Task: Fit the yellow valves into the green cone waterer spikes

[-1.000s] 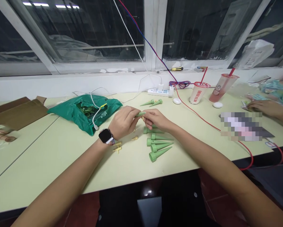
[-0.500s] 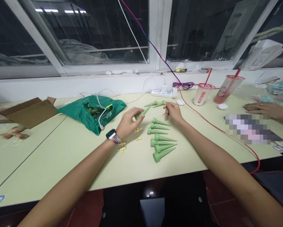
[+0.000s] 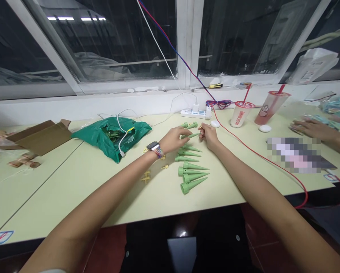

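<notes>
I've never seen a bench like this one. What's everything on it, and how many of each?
Green plastic spikes: at least seven, green, lined up on the table.
Held spike: one, green, in the left hand's fingers.
Table: one, pale green, under everything.
Small plastic pieces: several, yellow, left of the spikes.
Plastic bag: one, green, left of the hands.
Cardboard box: one, brown, far left.
Power strip: one, white, at the back.
Cable: one, red, crossing the table.
Drink cups: two, pale with red straws, back right.
Co-worker's hand: one, far right.
Wristwatch: one, black, left wrist.
Left hand: holding the spike.
Right hand: pinching something too small to tell.
</notes>
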The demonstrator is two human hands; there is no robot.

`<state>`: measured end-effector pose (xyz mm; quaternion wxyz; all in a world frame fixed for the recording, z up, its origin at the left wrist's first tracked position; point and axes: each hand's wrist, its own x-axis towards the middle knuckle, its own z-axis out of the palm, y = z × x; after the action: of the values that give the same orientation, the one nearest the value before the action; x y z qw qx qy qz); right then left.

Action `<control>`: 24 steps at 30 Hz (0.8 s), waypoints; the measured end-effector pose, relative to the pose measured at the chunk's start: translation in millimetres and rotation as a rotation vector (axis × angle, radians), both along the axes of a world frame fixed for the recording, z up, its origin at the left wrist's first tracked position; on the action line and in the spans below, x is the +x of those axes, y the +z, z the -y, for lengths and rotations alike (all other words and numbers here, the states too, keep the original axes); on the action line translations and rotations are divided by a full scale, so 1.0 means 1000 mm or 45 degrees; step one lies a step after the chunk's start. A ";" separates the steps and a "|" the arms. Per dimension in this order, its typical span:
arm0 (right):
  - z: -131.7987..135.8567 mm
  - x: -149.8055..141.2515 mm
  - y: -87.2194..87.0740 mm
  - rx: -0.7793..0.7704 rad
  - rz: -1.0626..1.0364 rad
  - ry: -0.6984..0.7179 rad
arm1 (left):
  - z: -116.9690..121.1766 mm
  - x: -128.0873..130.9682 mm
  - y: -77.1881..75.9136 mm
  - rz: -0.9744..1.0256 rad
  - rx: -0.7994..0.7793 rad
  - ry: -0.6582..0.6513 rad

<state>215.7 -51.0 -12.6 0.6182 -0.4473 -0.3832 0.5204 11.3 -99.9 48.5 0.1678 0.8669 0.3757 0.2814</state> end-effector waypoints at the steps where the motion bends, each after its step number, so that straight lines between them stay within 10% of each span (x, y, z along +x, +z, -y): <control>1: -0.001 0.001 0.001 -0.009 -0.034 -0.010 | -0.004 0.005 0.002 -0.150 0.052 0.015; 12: -0.006 0.013 0.006 -0.031 -0.194 -0.025 | -0.017 0.025 0.003 -0.781 0.072 0.005; 24: 0.006 -0.001 0.012 0.060 0.031 0.143 | -0.004 0.006 0.001 -0.463 0.138 0.040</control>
<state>214.8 -56.8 -0.5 0.5938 -0.4167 -0.4273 0.5396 16.9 -95.4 49.7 0.0457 0.9053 0.3976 0.1425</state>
